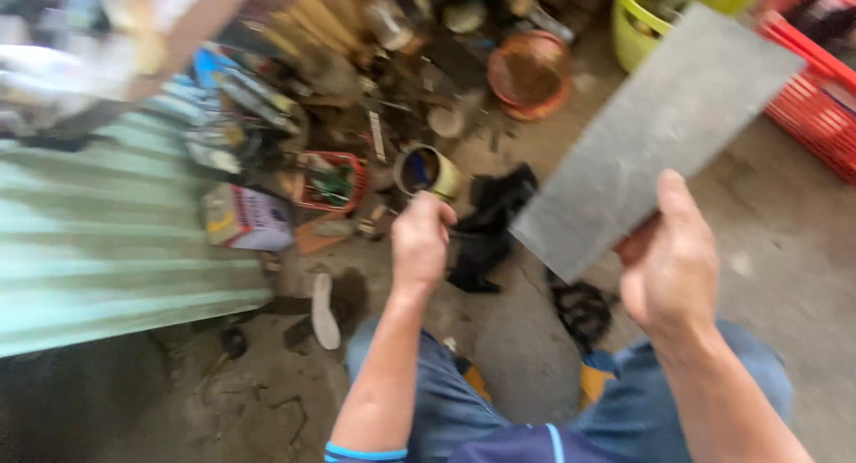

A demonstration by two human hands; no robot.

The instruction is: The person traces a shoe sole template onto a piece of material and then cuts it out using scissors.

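Note:
My right hand (670, 265) grips the near end of a flat grey rectangular slab (655, 133) that slants up and away to the right. My left hand (420, 242) is closed around a small open tin can (428, 172), dark inside, with its mouth tipped toward the camera. Both hands are held above my knees in blue trousers, over a dirty concrete floor. The picture is motion-blurred.
A green corrugated sheet (107, 249) lies at left. Cluttered tools and boxes, including a small red basket (334, 180), fill the back. A rusty round dish (529, 73), a yellow-green bucket (646, 22) and a red crate (816, 89) stand behind. A black cloth (490, 227) lies on the floor.

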